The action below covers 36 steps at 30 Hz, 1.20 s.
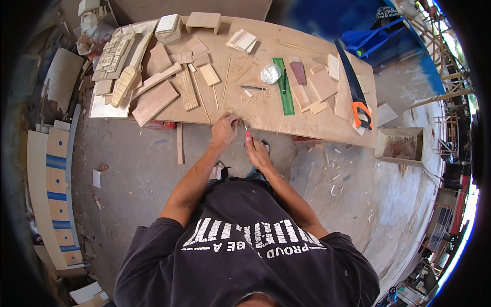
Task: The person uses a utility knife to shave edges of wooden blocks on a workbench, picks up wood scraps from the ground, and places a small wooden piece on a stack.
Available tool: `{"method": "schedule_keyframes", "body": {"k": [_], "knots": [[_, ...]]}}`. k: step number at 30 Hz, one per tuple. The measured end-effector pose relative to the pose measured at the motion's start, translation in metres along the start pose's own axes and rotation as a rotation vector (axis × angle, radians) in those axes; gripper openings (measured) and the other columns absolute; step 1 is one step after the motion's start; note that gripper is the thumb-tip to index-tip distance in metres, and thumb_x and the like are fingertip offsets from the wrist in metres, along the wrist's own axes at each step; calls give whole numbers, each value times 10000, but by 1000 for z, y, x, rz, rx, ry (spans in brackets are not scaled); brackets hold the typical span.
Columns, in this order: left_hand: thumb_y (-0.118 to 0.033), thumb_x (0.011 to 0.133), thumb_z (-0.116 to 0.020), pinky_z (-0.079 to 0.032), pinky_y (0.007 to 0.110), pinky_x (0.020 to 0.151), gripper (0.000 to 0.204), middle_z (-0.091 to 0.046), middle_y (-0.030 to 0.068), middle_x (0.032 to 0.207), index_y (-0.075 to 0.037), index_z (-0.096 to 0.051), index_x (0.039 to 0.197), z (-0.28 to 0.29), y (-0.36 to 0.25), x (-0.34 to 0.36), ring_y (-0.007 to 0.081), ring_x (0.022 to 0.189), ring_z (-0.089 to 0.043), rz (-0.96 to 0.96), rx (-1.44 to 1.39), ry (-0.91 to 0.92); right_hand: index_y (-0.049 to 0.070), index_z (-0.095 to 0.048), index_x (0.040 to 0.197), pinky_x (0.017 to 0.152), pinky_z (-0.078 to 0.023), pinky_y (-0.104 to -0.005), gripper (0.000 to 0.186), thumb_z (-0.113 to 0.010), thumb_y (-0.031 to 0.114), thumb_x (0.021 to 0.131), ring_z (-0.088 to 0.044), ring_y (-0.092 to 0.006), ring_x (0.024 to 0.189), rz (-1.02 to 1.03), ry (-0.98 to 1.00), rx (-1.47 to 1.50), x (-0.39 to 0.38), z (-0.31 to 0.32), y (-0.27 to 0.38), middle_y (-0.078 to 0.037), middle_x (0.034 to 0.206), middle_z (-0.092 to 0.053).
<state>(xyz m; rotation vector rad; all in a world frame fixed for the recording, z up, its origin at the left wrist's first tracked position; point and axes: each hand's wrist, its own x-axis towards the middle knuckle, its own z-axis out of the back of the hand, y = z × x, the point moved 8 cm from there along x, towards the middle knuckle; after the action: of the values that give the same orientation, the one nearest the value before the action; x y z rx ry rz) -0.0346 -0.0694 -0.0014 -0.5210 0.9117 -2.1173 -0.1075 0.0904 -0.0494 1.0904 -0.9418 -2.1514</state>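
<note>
At the near edge of the wooden table (261, 112), my left hand (223, 130) pinches a thin wooden piece (238, 119). Just to its right, my right hand (257, 152) grips a red-handled blade tool (247, 133), its metal tip close to the piece. Beyond my hands lie thin sticks (241, 71), a dark pencil-like tool (251, 87), a green ruler (286, 104) and a round container of white material (267, 74).
Wood offcuts (153, 102) and stacked model parts (110, 59) cover the table's left; more blocks (321, 84) and an orange-handled saw (362, 112) lie right. A blue bag (363, 38) is beyond. A box (399, 146) stands right, taped boards (57, 179) left.
</note>
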Motion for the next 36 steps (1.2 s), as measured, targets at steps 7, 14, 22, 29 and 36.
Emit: {"method": "schedule_keyframes", "body": {"k": [7, 14, 22, 29, 36], "knots": [[-109, 892, -612, -538, 447, 693, 113, -690, 105, 959, -101, -724, 904, 0, -2, -2, 355, 844, -685, -20, -10, 8, 35, -625, 980, 508, -475, -358, 586, -397, 572, 1028, -602, -196, 543, 108, -88, -15, 2, -2, -5, -96, 672, -592], [-111, 894, -622, -535, 448, 701, 115, -680, 115, 943, -74, -725, 926, 1, -1, -3, 360, 846, -679, -24, 5, -4, 45, -605, 1001, 496, -466, -340, 558, -403, 564, 1031, -571, -170, 537, 32, -61, 96, 3, -5, -20, -59, 662, -555], [-130, 919, -615, -537, 450, 705, 131, -679, 121, 961, -66, -728, 940, 2, 5, -15, 365, 846, -681, -47, -30, -25, 5, -605, 994, 664, -464, -417, 570, -366, 519, 1049, -604, -301, 722, 60, -47, 18, -6, -8, -8, -151, 787, -613], [-146, 925, -610, -539, 447, 703, 140, -679, 117, 965, -70, -728, 937, 4, 2, -15, 365, 848, -682, -30, -15, -11, 30, -601, 970, 483, -451, -346, 552, -396, 537, 1040, -563, -171, 521, 120, -77, 9, -3, -10, -12, -75, 667, -560], [-106, 900, -609, -534, 446, 695, 111, -675, 112, 941, -65, -712, 914, 5, 0, -15, 362, 839, -679, -14, 2, -7, -51, -607, 1039, 907, -457, -524, 592, -333, 473, 1061, -629, -475, 1006, 39, -23, -116, -10, -9, 6, -274, 988, -685]]}}
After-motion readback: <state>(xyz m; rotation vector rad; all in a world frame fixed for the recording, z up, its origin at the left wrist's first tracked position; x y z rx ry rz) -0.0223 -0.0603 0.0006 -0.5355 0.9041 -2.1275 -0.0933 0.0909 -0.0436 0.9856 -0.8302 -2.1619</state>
